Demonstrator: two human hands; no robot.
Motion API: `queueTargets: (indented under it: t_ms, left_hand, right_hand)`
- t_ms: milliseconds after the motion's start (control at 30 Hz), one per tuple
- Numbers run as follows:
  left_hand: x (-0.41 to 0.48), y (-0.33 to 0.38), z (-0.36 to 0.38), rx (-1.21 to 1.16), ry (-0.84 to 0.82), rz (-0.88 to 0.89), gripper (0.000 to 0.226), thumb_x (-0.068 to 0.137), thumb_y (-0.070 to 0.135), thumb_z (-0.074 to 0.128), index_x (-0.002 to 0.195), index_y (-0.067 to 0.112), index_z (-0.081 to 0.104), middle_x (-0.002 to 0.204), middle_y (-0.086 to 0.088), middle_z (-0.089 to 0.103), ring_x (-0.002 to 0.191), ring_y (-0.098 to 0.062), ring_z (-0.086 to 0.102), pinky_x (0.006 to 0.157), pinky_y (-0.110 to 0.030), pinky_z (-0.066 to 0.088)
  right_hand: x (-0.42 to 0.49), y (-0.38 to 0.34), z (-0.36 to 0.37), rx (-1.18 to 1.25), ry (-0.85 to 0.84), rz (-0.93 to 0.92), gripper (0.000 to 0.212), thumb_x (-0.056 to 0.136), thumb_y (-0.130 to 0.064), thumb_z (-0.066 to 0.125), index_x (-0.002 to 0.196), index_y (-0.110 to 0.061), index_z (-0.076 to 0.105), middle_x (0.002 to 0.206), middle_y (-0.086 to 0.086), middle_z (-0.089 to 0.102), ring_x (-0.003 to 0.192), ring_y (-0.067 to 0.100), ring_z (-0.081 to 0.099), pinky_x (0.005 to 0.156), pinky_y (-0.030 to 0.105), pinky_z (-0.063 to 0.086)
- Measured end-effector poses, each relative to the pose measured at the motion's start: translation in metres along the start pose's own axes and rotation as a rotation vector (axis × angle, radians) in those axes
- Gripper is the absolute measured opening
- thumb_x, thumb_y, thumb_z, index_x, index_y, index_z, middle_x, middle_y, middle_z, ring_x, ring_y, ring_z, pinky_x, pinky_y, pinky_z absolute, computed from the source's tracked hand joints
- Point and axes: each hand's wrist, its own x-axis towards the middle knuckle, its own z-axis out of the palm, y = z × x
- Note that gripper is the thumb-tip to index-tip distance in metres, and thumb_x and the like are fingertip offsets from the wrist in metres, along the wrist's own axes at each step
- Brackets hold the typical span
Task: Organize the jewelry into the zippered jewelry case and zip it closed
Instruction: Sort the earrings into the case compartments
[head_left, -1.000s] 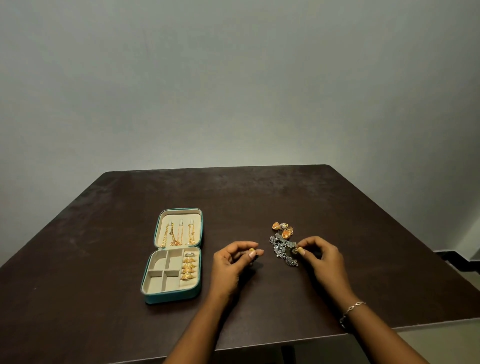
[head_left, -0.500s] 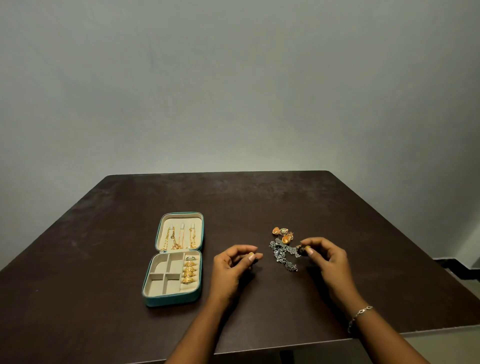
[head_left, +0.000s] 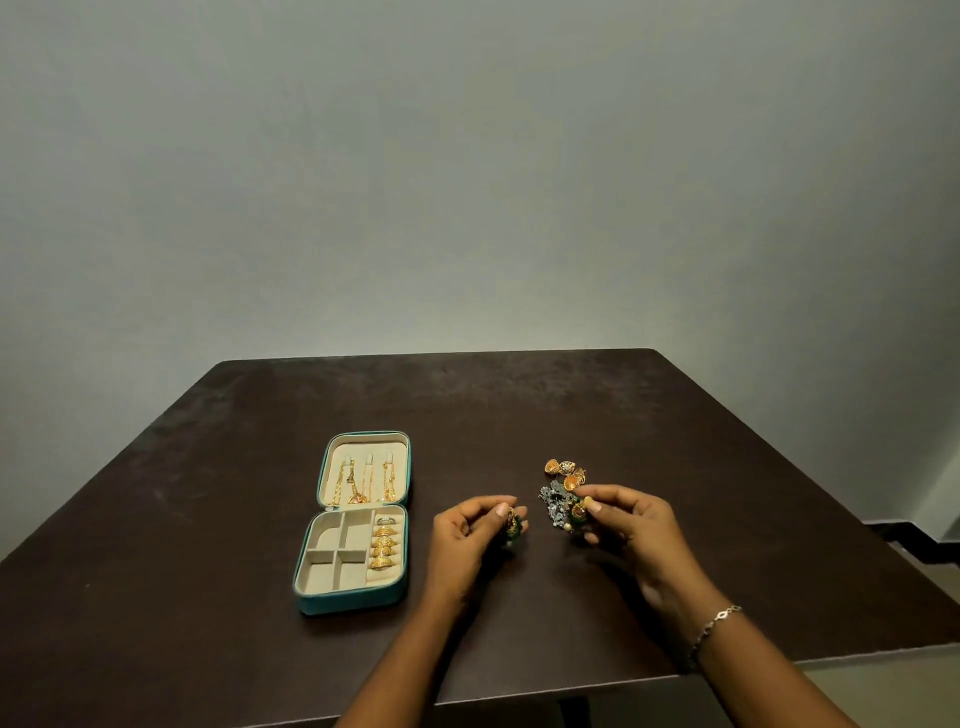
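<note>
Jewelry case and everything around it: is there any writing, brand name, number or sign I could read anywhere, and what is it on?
No readable text anywhere in this view.
The teal jewelry case shows no logo or label on its lid lining or walls.
The table, the wall and the bracelet carry no marks.
Any stamps on the loose jewelry would be too small to read.
</note>
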Motion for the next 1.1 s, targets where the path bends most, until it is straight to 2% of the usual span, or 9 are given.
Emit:
queueTargets:
  t_ms: [167,333,500,667,800,900,1000,1100]
  left_hand:
    - [-0.010,0.008,0.001,0.138,-0.017,0.087,0.015,0.081,-0.006,0.059,0.086,0.006,0.067,0.078,-0.009,0.074,0.075,-0.018,0.070,0.070,-0.025,0.055]
    - [-0.023,0.025,0.000,0.208,-0.061,0.169,0.019,0.083,-0.007,0.058,0.084,0.009,0.067,0.073,-0.003,0.073,0.072,-0.015,0.070,0.064,-0.022,0.055]
    - [-0.030,0.040,-0.020,0.208,-0.022,0.183,0.021,0.084,-0.008,0.055,0.085,0.009,0.067,0.074,-0.004,0.073,0.071,-0.015,0.069,0.059,-0.022,0.054]
    - [-0.032,0.052,-0.046,0.217,0.046,0.207,0.021,0.084,-0.008,0.055,0.087,0.010,0.067,0.078,-0.006,0.072,0.073,-0.018,0.070,0.061,-0.022,0.055]
    - [-0.036,0.064,-0.072,0.291,0.116,0.278,0.027,0.083,-0.009,0.056,0.091,0.014,0.067,0.082,0.002,0.073,0.081,-0.013,0.070,0.068,-0.021,0.056]
    - [-0.043,0.066,-0.094,0.381,0.215,0.334,0.030,0.084,-0.008,0.056,0.089,0.019,0.067,0.086,0.001,0.072,0.079,-0.010,0.069,0.063,-0.021,0.055]
    - [-0.051,0.065,-0.117,0.465,0.349,0.385,0.029,0.085,-0.003,0.057,0.090,0.023,0.068,0.087,0.003,0.071,0.081,-0.009,0.068,0.067,-0.027,0.056]
    - [-0.061,0.062,-0.129,0.457,0.410,0.379,0.029,0.087,-0.004,0.055,0.089,0.022,0.067,0.086,0.003,0.070,0.077,-0.004,0.067,0.062,-0.018,0.054]
  right_hand:
    - [-0.008,-0.005,0.008,-0.025,-0.016,-0.011,0.020,0.085,0.007,0.052,0.093,-0.005,0.067,0.074,0.005,0.068,0.057,0.009,0.063,0.053,0.018,0.050]
    - [-0.016,-0.006,0.017,-0.080,-0.052,-0.064,0.019,0.084,0.008,0.053,0.089,-0.004,0.066,0.080,0.004,0.068,0.069,0.012,0.063,0.056,0.017,0.050]
    - [-0.021,-0.006,0.026,-0.101,-0.085,-0.112,0.018,0.082,0.011,0.055,0.086,-0.002,0.067,0.093,0.015,0.065,0.074,0.015,0.063,0.056,0.015,0.051]
    - [-0.023,-0.007,0.036,-0.167,-0.121,-0.178,0.017,0.081,0.012,0.057,0.082,-0.002,0.066,0.080,0.012,0.065,0.070,0.016,0.061,0.056,0.015,0.049]
    - [-0.023,-0.006,0.049,-0.197,-0.157,-0.215,0.016,0.080,0.012,0.057,0.084,-0.001,0.066,0.077,0.011,0.066,0.063,0.009,0.064,0.056,0.015,0.049]
    - [-0.023,0.001,0.065,-0.201,-0.186,-0.227,0.018,0.080,0.012,0.057,0.080,-0.004,0.066,0.074,0.007,0.066,0.061,0.004,0.064,0.056,0.014,0.050]
    - [-0.019,0.003,0.088,-0.224,-0.232,-0.230,0.018,0.081,0.009,0.059,0.080,-0.008,0.067,0.076,0.005,0.067,0.066,0.007,0.064,0.058,0.016,0.051]
    - [-0.015,0.002,0.115,-0.277,-0.287,-0.245,0.016,0.082,0.006,0.060,0.082,-0.009,0.067,0.078,0.007,0.068,0.070,0.011,0.064,0.060,0.017,0.052]
